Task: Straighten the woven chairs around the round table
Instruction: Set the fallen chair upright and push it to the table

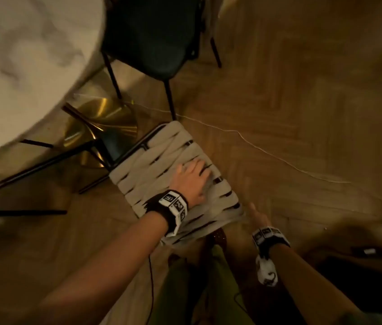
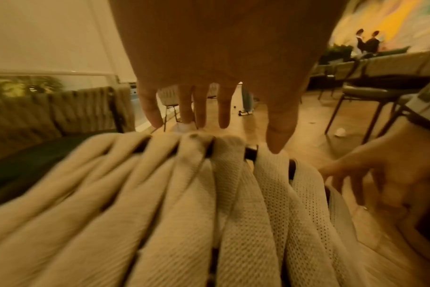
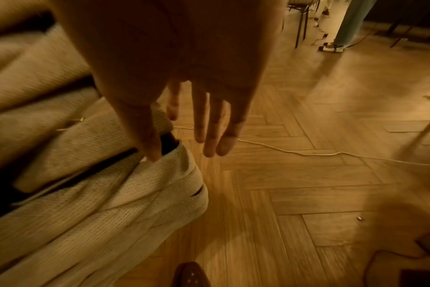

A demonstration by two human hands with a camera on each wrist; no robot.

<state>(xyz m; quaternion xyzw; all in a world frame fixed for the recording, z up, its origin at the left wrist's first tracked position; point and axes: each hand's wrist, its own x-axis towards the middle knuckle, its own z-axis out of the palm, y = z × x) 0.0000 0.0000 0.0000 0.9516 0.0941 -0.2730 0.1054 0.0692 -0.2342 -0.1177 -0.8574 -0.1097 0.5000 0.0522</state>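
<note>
My left hand (image 1: 191,178) lies flat on the woven chair back (image 1: 176,181), fingers (image 2: 224,108) straight and a little spread, reaching over the far edge of the cream straps without curling round anything. From the left wrist I see those fingers stretched out past the top rail, with the thumb tip just over the black frame where it shows between the straps. My right hand (image 1: 257,215) is loose and open too, just off the right corner of the same chair back; in the right wrist view the thumb (image 3: 151,149) touches or nearly touches the strap at the corner, I cannot tell which, while the other fingers hang straight over the wood floor (image 3: 307,184), holding nothing. The chair stands close to me, its back tilted toward me, its dark seat pointing at the round table (image 1: 28,66), whose pale marbled top fills the upper left and sits on a brass base (image 1: 105,127). A second chair with a dark seat (image 1: 159,38) stands beyond, tucked partly under the table's edge. A thin pale cord (image 1: 279,158) trails across the herringbone floor to the right of the chair back. Motion blur softens much of the head view.
</note>
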